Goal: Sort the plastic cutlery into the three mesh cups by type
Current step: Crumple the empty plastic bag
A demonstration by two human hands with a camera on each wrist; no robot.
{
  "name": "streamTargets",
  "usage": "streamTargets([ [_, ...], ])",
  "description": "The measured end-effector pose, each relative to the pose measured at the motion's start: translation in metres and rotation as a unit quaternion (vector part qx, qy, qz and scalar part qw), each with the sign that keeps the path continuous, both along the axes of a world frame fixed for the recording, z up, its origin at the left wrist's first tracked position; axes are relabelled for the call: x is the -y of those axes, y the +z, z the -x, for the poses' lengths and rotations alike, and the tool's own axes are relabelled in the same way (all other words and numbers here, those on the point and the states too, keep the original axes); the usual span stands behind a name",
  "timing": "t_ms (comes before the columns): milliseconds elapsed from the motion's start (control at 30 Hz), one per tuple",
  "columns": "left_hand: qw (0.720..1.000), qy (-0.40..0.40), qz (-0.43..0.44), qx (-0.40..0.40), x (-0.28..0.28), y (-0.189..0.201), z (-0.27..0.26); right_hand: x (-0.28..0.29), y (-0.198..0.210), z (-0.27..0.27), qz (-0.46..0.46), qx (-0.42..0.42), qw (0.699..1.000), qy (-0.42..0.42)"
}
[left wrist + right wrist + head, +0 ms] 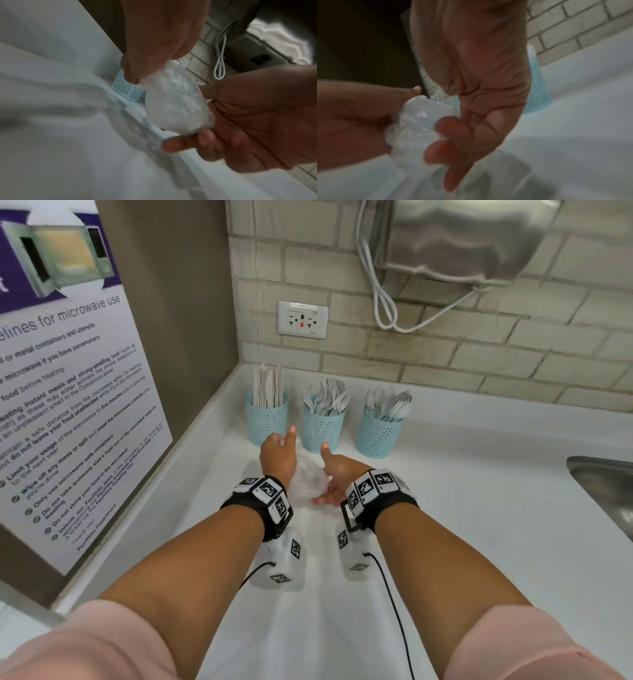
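Observation:
Three light-blue mesh cups stand in a row at the back of the white counter (479,508). The left cup (266,421) holds knives, the middle cup (323,428) forks, the right cup (378,434) spoons. Just in front of them both hands hold a crumpled clear plastic bag (308,479) above the counter. My left hand (284,448) pinches the bag's (173,102) upper end. My right hand (327,475) cups the bag (419,121) from the right and below, with its fingers (453,142) curled round it. What is inside the bag is blurred.
A panel with a microwave poster (68,392) closes off the left side. On the brick wall hang an outlet (302,319) and a steel dispenser (462,237) with a looped white cable (383,302). A steel sink (603,487) lies at the right edge.

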State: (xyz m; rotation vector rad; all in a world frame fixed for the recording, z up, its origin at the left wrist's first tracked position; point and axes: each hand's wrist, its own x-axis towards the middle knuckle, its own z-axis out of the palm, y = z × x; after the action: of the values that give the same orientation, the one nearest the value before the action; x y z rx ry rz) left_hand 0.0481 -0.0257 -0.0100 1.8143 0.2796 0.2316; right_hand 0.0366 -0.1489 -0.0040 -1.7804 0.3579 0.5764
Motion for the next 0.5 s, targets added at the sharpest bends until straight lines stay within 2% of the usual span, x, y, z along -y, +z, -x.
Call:
streamTargets([
  [33, 1.0, -0.005, 0.013, 0.002, 0.003, -0.001, 0.0, 0.001, -0.003, -0.001, -0.059, -0.029, 0.998, -0.009],
  [100, 0.999, -0.022, 0.045, -0.008, 0.009, -0.003, 0.002, 0.0, -0.004, -0.005, -0.171, -0.033, 0.983, -0.052],
  [167, 0.996, -0.047, 0.074, -0.029, 0.013, -0.002, 0.005, -0.003, 0.001, -0.006, -0.21, 0.008, 0.974, -0.085],
  [233, 0.994, -0.069, 0.056, -0.064, 0.016, 0.001, 0.008, -0.005, 0.01, -0.001, -0.24, 0.033, 0.965, -0.101],
  [333, 0.985, -0.092, -0.016, -0.142, 0.016, 0.0, 0.007, -0.008, 0.008, -0.004, -0.232, 0.037, 0.965, -0.12],
  [400, 0.988, -0.11, -0.001, -0.104, 0.014, -0.003, 0.006, -0.007, 0.007, -0.004, -0.208, 0.041, 0.969, -0.13],
  [500, 0.997, -0.07, -0.042, -0.013, 0.013, -0.005, 0.009, -0.004, 0.009, 0.002, -0.14, 0.045, 0.98, -0.133],
])
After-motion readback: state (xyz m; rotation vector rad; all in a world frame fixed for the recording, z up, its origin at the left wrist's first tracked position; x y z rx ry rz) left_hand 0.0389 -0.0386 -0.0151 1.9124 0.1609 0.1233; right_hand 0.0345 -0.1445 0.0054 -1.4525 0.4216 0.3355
